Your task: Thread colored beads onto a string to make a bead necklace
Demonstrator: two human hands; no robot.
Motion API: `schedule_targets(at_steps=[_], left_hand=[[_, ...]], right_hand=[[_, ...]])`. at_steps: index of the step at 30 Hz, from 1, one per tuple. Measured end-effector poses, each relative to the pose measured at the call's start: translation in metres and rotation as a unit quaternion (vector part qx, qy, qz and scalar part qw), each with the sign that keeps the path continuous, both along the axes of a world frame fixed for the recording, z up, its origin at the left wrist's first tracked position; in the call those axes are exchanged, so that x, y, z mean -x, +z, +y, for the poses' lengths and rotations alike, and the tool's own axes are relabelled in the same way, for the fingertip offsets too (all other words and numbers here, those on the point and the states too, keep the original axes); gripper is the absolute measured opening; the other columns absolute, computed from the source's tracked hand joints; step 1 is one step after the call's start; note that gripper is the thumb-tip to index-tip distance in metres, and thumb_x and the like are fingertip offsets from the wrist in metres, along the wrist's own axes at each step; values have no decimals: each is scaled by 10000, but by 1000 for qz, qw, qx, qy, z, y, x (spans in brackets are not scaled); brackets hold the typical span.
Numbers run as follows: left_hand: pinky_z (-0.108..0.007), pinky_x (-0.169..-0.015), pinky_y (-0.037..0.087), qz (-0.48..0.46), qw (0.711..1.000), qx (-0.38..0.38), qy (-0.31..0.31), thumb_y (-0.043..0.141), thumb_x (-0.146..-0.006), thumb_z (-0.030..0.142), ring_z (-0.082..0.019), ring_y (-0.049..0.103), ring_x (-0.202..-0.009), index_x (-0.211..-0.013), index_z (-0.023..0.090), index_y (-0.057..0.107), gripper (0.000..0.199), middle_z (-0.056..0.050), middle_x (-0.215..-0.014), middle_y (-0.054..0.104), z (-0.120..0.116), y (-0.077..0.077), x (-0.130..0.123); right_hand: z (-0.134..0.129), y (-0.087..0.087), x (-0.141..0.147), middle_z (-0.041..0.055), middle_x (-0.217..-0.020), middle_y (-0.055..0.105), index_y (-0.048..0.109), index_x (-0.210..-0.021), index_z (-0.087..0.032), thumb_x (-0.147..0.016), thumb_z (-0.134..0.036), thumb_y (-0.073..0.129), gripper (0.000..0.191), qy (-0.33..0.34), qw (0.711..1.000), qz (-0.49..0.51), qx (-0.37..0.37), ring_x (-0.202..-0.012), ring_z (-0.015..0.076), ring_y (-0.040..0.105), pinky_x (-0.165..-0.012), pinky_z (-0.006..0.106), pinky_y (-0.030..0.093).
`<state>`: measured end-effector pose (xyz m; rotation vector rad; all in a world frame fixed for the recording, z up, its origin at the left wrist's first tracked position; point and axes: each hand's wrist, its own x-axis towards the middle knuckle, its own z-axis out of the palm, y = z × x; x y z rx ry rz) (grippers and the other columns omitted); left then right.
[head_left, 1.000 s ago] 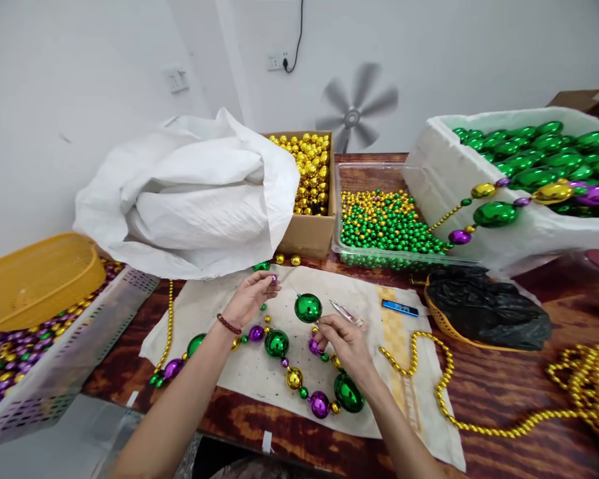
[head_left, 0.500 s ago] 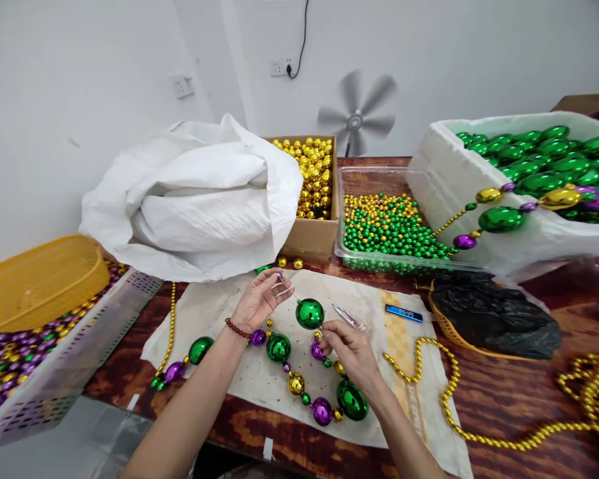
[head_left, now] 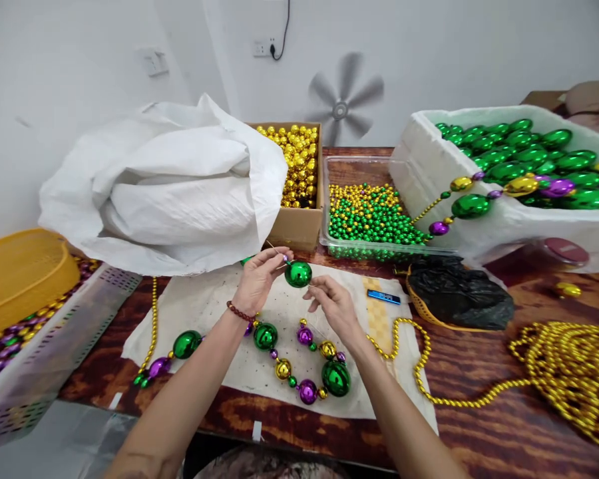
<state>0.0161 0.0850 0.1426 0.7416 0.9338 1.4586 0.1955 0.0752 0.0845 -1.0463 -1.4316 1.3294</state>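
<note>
A shiny green ball (head_left: 298, 273) hangs on a thin strand between my hands. My left hand (head_left: 257, 279) is closed at its upper left, fingertips pinching a small purple bead (head_left: 285, 257) beside the ball. A thin needle-like end sticks out above those fingers. My right hand (head_left: 333, 305) pinches the thin thread (head_left: 309, 307) at the ball's lower right; the thread is barely visible. Below, a strung necklace of green, purple and gold balls (head_left: 307, 391) curves over the white cloth (head_left: 219, 359). Part of it is hidden behind my left wrist.
Gold balls fill a cardboard box (head_left: 299, 229); a clear bin (head_left: 357, 163) holds small beads. A foam box (head_left: 409, 143) holds green ovals. A white sack (head_left: 180, 213), bead crate (head_left: 104, 299), black bag (head_left: 459, 293), blue object (head_left: 383, 297) and gold bead chain (head_left: 569, 379) surround the cloth.
The green ball has come up against the small purple bead at my left fingertips. My right hand has moved up with it. The view has shifted a little to the right.
</note>
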Motion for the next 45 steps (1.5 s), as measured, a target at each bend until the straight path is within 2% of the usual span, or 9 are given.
schedule_targets(at_steps=[9,17,21,24,26,30,34,40,45], left_hand=[[-239,-632,448,198,973,-80,85,748,-807,296,-120,564,-668,-854,205,812,121,-22,-781,684,-1,-4,-9],[-253,-675,475,229,964,-129,46,706,-856,288,-129,584,-683,-895,177,803,152,-35,-781,657,-11,13,-21],[-256,-696,509,238,962,-135,21,673,-881,339,-130,606,-694,-930,176,779,201,-31,-793,663,-10,15,-18],[-285,-716,551,253,961,-101,41,574,-935,406,-157,664,-736,-995,162,739,300,-57,-858,701,4,0,-2],[-297,-735,562,370,925,-65,60,466,-980,374,-171,692,-772,-1037,155,708,331,-77,-910,722,18,-16,9],[-347,-888,533,634,772,-25,25,529,-921,196,-229,686,-974,-1086,165,692,233,-117,-1088,705,46,-48,16],[-406,-933,498,694,720,-9,15,563,-904,185,-289,644,-1097,-1242,211,635,347,-148,-1312,578,64,-63,4],[-490,-907,482,728,686,25,-4,590,-878,191,-369,617,-1111,-1107,181,668,242,-167,-1230,573,80,-74,-6],[-502,-947,463,693,721,23,0,586,-859,141,-362,603,-1134,-1096,172,659,250,-176,-1251,578,81,-74,0]], right_hand=[[7,-11,-19,60,-855,747,620,-915,-177,-773,-397,593,263,23,995,-32,87,-572,158,701,-382,173,350],[7,5,-17,50,-1053,735,690,-1040,-217,-868,-353,586,243,11,990,-121,-64,-714,155,693,-595,246,480],[7,4,-5,20,-814,729,699,-886,-211,-896,-300,533,189,59,988,-114,-86,-699,155,663,-681,266,496],[10,3,-4,9,-705,696,681,-851,-196,-879,-315,531,194,43,997,-52,-40,-638,150,656,-594,244,483],[13,12,-6,15,-714,702,686,-868,-187,-845,-347,584,192,12,1000,-6,-11,-616,149,659,-521,224,458],[19,55,-12,24,-736,706,704,-882,-170,-813,-384,664,228,-15,997,73,-10,-580,136,656,-463,205,458],[21,98,-15,13,-725,703,712,-890,-171,-822,-335,686,179,-17,992,108,-59,-566,117,649,-468,194,476],[28,105,-17,0,-668,679,697,-839,-158,-806,-327,688,172,-16,993,99,-58,-530,107,620,-455,196,478],[32,115,-16,2,-710,687,690,-876,-167,-842,-301,657,142,-19,991,102,-81,-569,99,617,-488,200,484]])
